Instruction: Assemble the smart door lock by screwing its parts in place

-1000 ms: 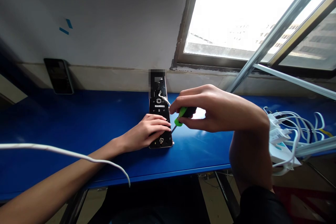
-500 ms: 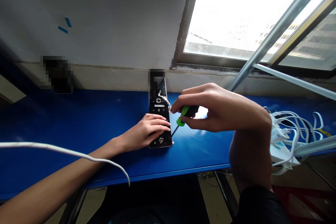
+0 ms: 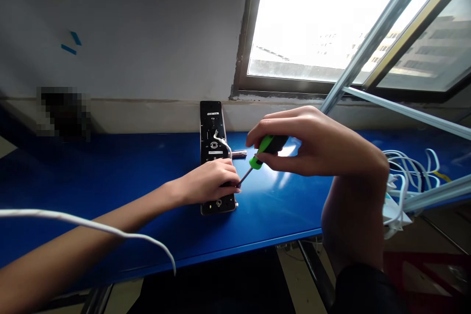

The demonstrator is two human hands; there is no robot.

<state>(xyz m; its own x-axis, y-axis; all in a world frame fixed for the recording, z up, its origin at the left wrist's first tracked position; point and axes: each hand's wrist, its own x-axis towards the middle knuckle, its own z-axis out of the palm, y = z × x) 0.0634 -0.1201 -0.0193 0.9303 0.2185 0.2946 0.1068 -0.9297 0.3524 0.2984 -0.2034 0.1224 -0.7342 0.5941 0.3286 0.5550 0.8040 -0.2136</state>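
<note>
A long black electronic lock panel (image 3: pixel 212 132) lies lengthwise on a blue workbench (image 3: pixel 279 206), its top end near the wall, with a short white wire (image 3: pixel 222 143) looped on its face. The left hand (image 3: pixel 208 181) lies over the panel's lower half, fingers curled and pressing down. The right hand (image 3: pixel 294 144) is closed around a green-and-black screwdriver (image 3: pixel 268 149), its thin shaft slanting down to the panel's right edge beside the left fingertips. A small silver pin (image 3: pixel 239 154) lies just right of the panel. A white cable (image 3: pixel 91 223) drapes across the left forearm. A tangle of white cables (image 3: pixel 408 169) sits at the bench's right end, below metal rails (image 3: pixel 379 34) crossing the bright window (image 3: pixel 312 19). A pixelated object (image 3: pixel 62 113) stands against the wall at upper left.
</note>
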